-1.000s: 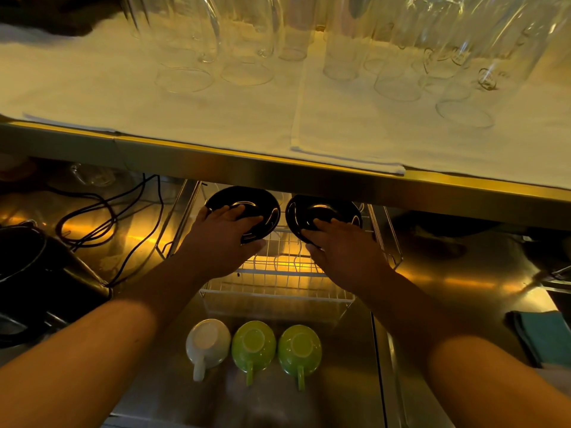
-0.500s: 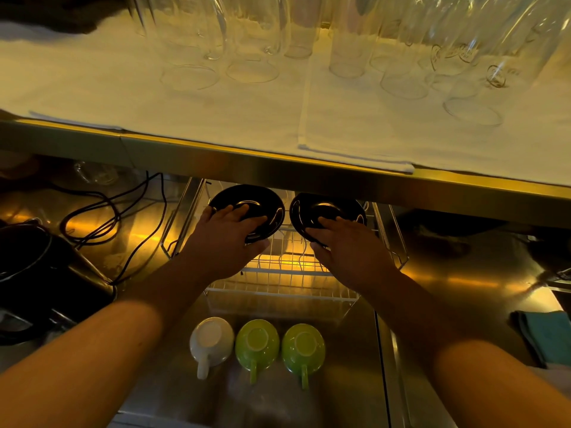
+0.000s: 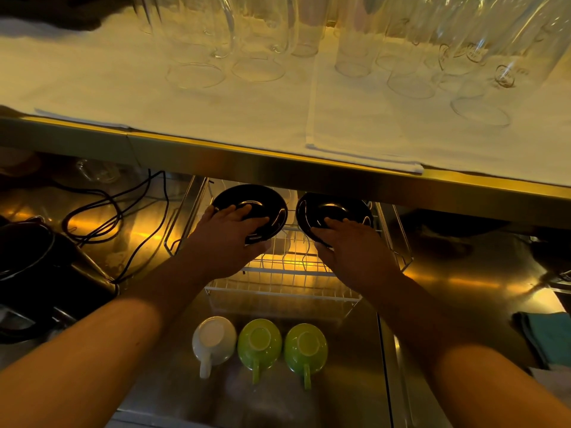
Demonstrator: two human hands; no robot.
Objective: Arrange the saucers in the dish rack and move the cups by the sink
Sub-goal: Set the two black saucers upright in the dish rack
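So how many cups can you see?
3, upside down in a row before the white wire dish rack: white ceramic cup left, green ceramic cup middle, second green cup right. Others may hide under the shelf.

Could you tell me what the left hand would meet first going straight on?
Beyond the black saucer the left hand holds, probably the far end of the dish rack under the shelf; depth is unclear.

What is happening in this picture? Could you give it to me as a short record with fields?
Left hand: holds left black saucer over the rack
Right hand: holds right black saucer beside it
Dish rack: white wire, partly under the shelf
Cups: white cup, left green cup, right green cup, upside down in a row before the rack
Shelf above: glasses on white cloth
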